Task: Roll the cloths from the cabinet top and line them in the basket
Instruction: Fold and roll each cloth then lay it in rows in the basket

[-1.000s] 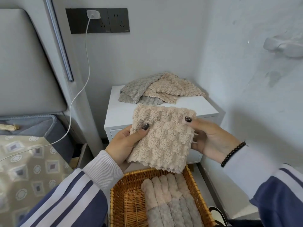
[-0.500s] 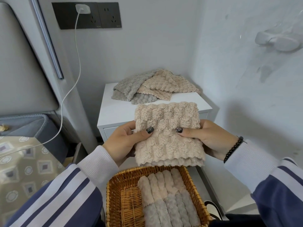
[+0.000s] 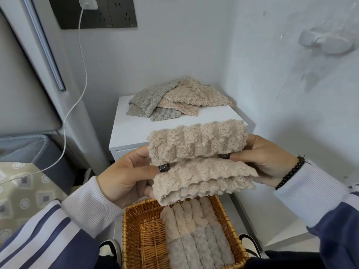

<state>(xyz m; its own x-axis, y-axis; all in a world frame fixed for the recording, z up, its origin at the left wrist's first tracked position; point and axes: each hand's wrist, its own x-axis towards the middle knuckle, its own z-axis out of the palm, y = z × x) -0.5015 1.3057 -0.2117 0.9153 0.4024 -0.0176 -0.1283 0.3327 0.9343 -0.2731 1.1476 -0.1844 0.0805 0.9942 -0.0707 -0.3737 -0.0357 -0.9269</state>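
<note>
Head view: a beige cloth point(image 3: 200, 158) is held in the air between both hands, above the near edge of the white cabinet point(image 3: 134, 131) and over the far end of the wicker basket point(image 3: 151, 239). The cloth's upper part is rolled over toward the person into a thick fold, with the loose layered lower edges hanging beneath it. The left hand point(image 3: 126, 177) is clamped on the cloth's left end, its thumb pressed on the front just below the rolled part and its fingers point(image 3: 149, 191) curled behind. The right hand point(image 3: 266, 160) is clamped on the right end in the same way, thumb on the front and fingers hidden behind the fabric. A dark bead bracelet point(image 3: 289, 173) is worn on the right wrist.

A loose pile of cloths point(image 3: 174, 100), grey on the left and beige on the right, lies at the far edge of the cabinet top, toward the back right corner by the wall. In the basket, rolled cloths point(image 3: 194, 233) are lined side by side along its right side, beige at the far end and grey nearer the person; the left part of the basket shows bare weave. A white cable point(image 3: 77, 98) hangs from a plug in the dark wall socket point(image 3: 97, 12) at the upper left.
</note>
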